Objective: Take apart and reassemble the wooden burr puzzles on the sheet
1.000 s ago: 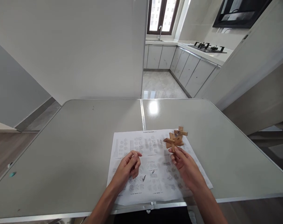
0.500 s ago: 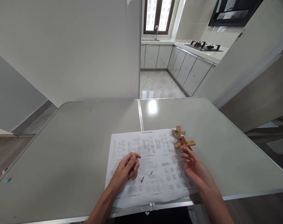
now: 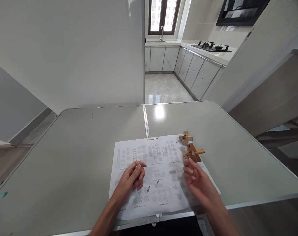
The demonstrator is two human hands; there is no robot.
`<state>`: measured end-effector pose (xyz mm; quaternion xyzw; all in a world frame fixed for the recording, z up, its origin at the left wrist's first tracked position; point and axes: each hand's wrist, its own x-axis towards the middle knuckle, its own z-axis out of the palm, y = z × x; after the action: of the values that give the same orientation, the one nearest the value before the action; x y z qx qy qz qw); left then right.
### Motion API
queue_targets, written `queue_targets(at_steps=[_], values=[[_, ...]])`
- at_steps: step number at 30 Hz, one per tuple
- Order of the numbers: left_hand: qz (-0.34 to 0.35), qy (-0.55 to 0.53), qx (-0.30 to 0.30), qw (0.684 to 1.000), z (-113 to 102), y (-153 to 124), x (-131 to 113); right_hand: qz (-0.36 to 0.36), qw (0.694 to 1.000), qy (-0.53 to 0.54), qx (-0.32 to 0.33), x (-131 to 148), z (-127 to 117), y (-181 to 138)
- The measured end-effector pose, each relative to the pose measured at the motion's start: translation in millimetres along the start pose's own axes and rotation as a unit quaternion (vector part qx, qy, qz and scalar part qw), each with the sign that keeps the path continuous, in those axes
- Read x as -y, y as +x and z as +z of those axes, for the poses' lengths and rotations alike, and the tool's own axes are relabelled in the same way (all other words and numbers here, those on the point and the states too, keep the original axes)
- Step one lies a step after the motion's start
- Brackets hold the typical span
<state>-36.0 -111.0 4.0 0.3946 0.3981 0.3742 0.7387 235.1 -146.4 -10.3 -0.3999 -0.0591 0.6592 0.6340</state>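
Note:
A wooden interlocking puzzle (image 3: 193,153) of crossed, numbered pieces rests at the right edge of a printed paper sheet (image 3: 152,157). Just behind it lies a smaller wooden puzzle (image 3: 186,138), its front bar marked 2. My right hand (image 3: 196,178) is just in front of the nearer puzzle, slightly blurred. Its fingers are loosely bent and apart, with nothing seen in them. Over the left part of the sheet, my left hand (image 3: 131,177) is closed loosely, fingers curled and thumb against them, with no object visible in it.
The sheet bears rows of small diagrams and lies on a pale folding table (image 3: 85,157) with a metal seam. A small teal piece (image 3: 3,194) sits near the left edge. Beyond the table are a white wall (image 3: 89,55) and a kitchen with a stove (image 3: 211,47).
My right hand has let go of the nearer wooden puzzle and drawn slightly back and left. The puzzle now rests by itself. My left hand keeps its pose; the view has shifted slightly.

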Motion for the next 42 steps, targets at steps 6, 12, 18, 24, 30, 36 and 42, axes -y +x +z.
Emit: queue_targets(at_steps=[6, 12, 18, 24, 30, 36, 42], values=[[-0.008, 0.009, 0.009, 1.000, -1.7, -0.2, -0.6, -0.120, 0.927, -0.350, 0.068, -27.7, 8.5, -21.2], [-0.009, 0.002, 0.004, 1.000, -0.4, 1.2, -0.8, -0.168, 0.821, -0.532, 0.123, -41.3, -2.2, -21.9], [-0.018, -0.012, -0.021, 1.000, 0.6, 2.1, -2.2, -0.175, 0.813, -0.544, 0.111, -42.5, 0.1, -19.6], [-0.027, -0.044, -0.046, 0.998, -0.7, 4.1, -0.8, -0.179, 0.812, -0.544, 0.111, -43.3, -1.8, -18.5], [-0.039, -0.091, -0.059, 0.993, -3.9, 7.9, 1.1, -0.179, 0.812, -0.544, 0.114, -43.4, -2.3, -18.4], [-0.041, -0.119, -0.077, 0.989, -6.4, 9.8, 1.4, -0.176, 0.812, -0.545, 0.113, -43.5, -2.3, -19.2], [-0.034, -0.122, -0.082, 0.989, -4.5, 9.4, 0.2, -0.177, 0.812, -0.545, 0.110, -45.0, -2.3, -18.5]])
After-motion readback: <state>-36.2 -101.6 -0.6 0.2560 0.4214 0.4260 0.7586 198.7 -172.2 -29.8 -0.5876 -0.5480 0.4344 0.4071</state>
